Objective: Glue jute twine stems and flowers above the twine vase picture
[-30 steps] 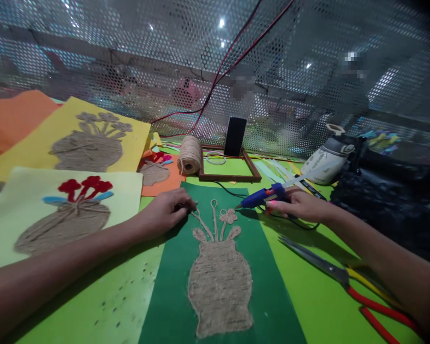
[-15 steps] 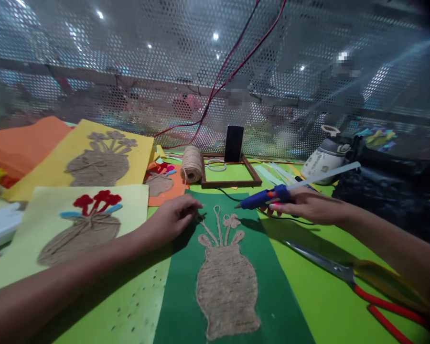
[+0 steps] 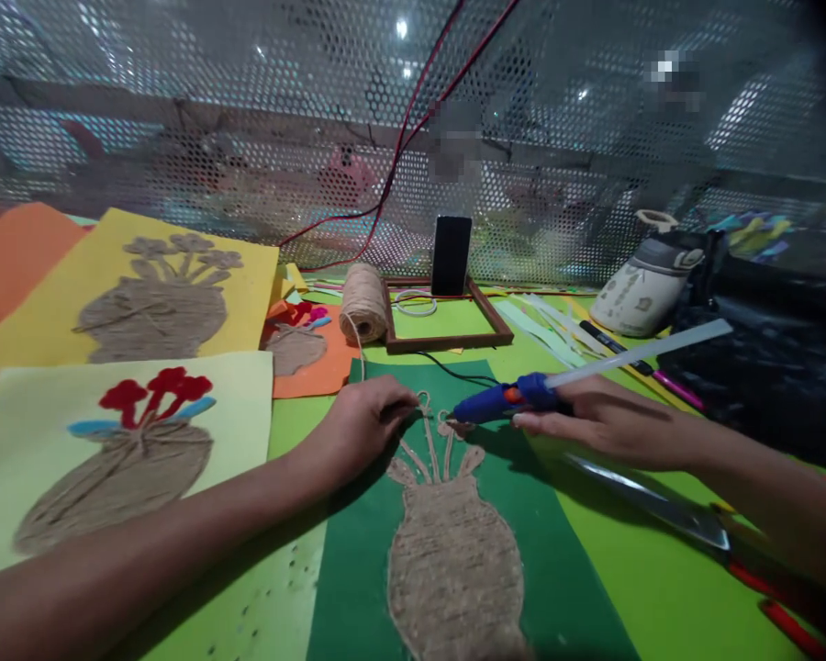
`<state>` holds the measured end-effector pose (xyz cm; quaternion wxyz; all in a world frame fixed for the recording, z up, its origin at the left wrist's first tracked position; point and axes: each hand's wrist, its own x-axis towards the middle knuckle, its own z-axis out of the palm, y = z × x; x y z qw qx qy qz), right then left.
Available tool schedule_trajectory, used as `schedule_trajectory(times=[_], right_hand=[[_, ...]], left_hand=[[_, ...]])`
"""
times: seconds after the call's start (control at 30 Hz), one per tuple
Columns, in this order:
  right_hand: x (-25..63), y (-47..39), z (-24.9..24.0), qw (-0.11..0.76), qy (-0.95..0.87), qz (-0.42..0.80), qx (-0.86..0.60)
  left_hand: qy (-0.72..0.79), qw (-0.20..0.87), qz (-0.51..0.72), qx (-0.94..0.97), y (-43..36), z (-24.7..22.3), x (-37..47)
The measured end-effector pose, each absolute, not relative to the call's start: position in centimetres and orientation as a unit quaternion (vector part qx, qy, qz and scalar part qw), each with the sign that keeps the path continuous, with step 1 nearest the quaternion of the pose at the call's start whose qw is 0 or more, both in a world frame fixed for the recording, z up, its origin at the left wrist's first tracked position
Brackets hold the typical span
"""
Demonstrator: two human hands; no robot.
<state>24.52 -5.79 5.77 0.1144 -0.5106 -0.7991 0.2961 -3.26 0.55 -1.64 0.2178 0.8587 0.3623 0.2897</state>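
My right hand (image 3: 612, 418) grips a blue glue gun (image 3: 499, 402) with a long whitish glue stick (image 3: 647, 351) jutting from its back. Its nozzle is over the small twine flower at the right stem's top. My left hand (image 3: 372, 418) is closed in a pinch beside the middle stem's loop; what its fingertips hold is hidden. Below both hands lies a dark green sheet (image 3: 358, 523) bearing a vase of jute twine (image 3: 458, 560) with twine stems and leaves. A spool of twine (image 3: 363, 298) stands behind my left hand, a strand trailing down toward it.
Scissors (image 3: 661, 505) with red handles lie right of the sheet. A wooden frame (image 3: 447, 341), a phone (image 3: 451, 255) and a bottle (image 3: 643, 285) stand toward the mesh wall (image 3: 248, 174). Finished vase pictures on yellow (image 3: 103, 248) and pale sheets (image 3: 248, 413) lie left.
My left hand has moved from the left stem toward the middle stem's loop. The glue gun's nozzle has come down to the right flower. The camera view has shifted slightly.
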Motion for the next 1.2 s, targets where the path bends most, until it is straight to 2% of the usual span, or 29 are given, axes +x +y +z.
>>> schedule_trajectory(times=[0.2, 0.33, 0.57, 0.9, 1.2], right_hand=[[24.4, -5.7, 5.6, 0.103, -0.802, 0.298, -0.507], [24.6, -5.5, 4.9, 0.106, -0.805, 0.254, -0.525], [24.2, -4.8, 4.4, 0.101, -0.808, 0.219, -0.538], [24.9, -5.3, 4.0, 0.116, -0.809, 0.149, -0.556], [24.5, -5.6, 4.0, 0.12, -0.819, 0.175, -0.534]], left_hand=[[0.339, 0.188, 0.291, 0.875, 0.6, -1.6, -3.3], [0.343, 0.164, 0.28, 0.882, 0.5, -1.7, -3.3], [0.347, 0.196, 0.265, 0.878, 0.4, -1.6, -3.1], [0.346, 0.189, 0.258, 0.882, 0.4, -1.6, -3.0], [0.345, 0.188, 0.257, 0.883, 0.6, -1.6, -3.0]])
